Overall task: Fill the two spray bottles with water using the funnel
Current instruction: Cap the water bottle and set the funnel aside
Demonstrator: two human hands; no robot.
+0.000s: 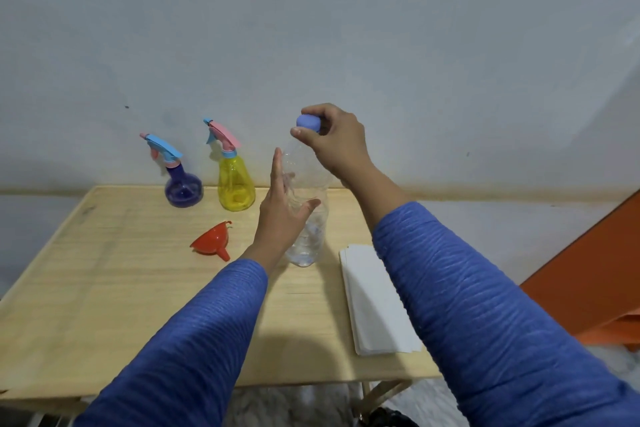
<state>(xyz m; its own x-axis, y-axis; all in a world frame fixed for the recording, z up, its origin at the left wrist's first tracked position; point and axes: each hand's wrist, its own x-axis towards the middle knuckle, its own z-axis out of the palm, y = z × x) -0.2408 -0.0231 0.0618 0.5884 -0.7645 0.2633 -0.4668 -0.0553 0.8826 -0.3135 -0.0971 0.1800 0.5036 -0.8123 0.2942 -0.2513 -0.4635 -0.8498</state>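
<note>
A clear plastic water bottle [309,232] stands upright near the middle of the wooden table [104,288]. My right hand [337,142] pinches its blue cap [308,123] at the top. My left hand [282,215] is at the bottle's left side, fingers spread and thumb against its body. A purple spray bottle [183,189] and a yellow spray bottle [236,185] stand at the table's far edge, both with spray heads on. A red funnel [212,241] lies on its side in front of them.
A stack of white paper towels [370,302] lies on the table's right part, partly under my right forearm. A pale wall rises right behind the table. An orange surface [595,274] stands off the table to the right.
</note>
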